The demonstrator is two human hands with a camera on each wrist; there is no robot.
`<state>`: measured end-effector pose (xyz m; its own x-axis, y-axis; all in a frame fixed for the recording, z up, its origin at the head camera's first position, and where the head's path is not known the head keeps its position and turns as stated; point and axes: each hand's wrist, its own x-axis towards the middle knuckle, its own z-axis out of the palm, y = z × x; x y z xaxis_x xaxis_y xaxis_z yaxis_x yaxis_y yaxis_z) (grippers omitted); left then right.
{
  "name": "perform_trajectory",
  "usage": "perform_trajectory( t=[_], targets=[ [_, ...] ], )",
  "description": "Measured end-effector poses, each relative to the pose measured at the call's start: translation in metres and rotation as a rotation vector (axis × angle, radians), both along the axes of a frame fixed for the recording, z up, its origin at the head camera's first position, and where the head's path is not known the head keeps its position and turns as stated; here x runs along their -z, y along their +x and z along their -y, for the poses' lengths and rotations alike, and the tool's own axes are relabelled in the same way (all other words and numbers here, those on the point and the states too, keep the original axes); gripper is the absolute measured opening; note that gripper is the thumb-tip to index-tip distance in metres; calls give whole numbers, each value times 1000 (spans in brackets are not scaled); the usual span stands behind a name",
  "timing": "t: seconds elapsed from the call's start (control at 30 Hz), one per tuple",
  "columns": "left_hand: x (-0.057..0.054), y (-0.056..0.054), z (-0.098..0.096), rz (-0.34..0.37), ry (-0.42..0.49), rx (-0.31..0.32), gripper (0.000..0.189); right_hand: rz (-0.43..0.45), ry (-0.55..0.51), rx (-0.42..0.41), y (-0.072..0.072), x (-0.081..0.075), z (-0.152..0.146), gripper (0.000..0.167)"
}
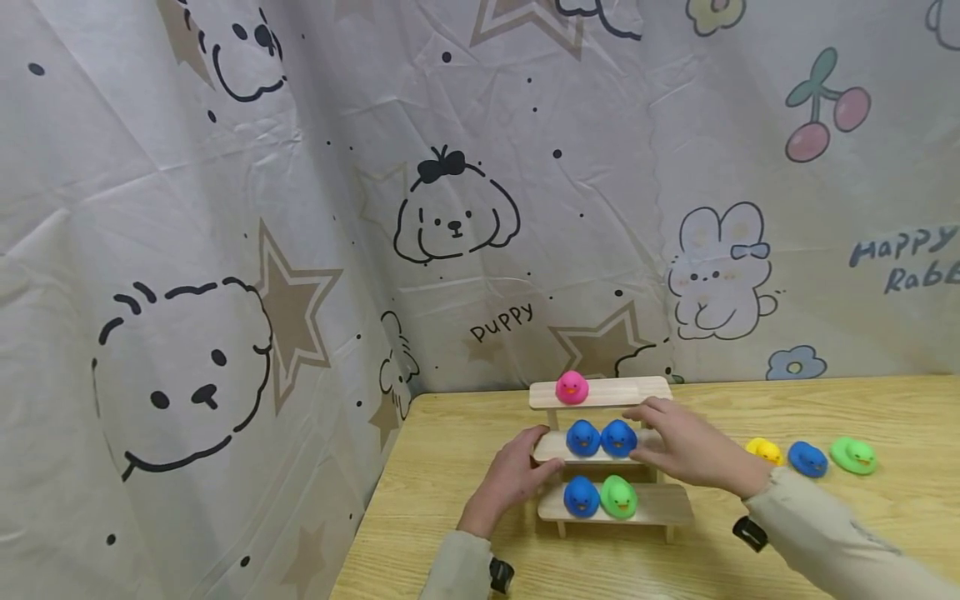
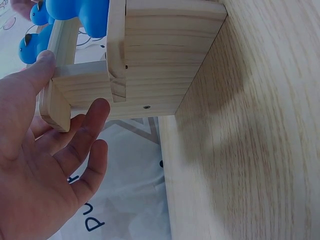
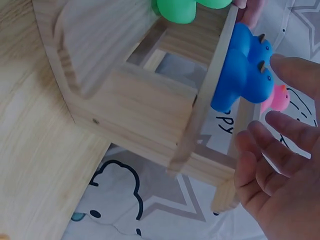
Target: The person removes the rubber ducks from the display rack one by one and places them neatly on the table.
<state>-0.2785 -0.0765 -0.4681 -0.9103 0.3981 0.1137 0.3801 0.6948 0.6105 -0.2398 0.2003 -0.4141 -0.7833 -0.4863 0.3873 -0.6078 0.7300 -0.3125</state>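
A three-tier wooden display stand [image 1: 660, 503] holds small rubber ducks. On its top tier is a pink duck [image 1: 572, 387]; side by side on the middle tier sit two blue ducks [image 1: 582, 438]. The bottom tier carries another blue duck [image 1: 581, 497] and a green duck [image 1: 618, 497]. My left hand [image 1: 510, 479] holds the left end of the middle tier, thumb on top and fingers around the board in the left wrist view. With thumb and fingers spread, my right hand [image 3: 285, 165] is beside the right-hand blue duck [image 3: 245, 80], holding nothing.
Right of the stand, a yellow duck [image 1: 764, 451], a blue duck [image 1: 807, 459] and a green duck [image 1: 853, 456] lie on the wooden table [image 1: 885, 533]. A printed cloth [image 1: 600, 250] hangs behind the table and along its left side.
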Motion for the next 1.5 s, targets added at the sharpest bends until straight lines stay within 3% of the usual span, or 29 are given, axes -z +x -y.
perform_trajectory(
  t=[0.27,0.77,1.5],
  targets=[
    [0,0,0,-4,-3,-1,55,-18,1,-15,-4,6,10,44],
    [0,-1,-2,-12,6,1,57,-87,19,52,-11,17,18,38],
    [1,0,0,-19,-2,6,56,-71,24,60,-2,9,12,33]
  ],
)
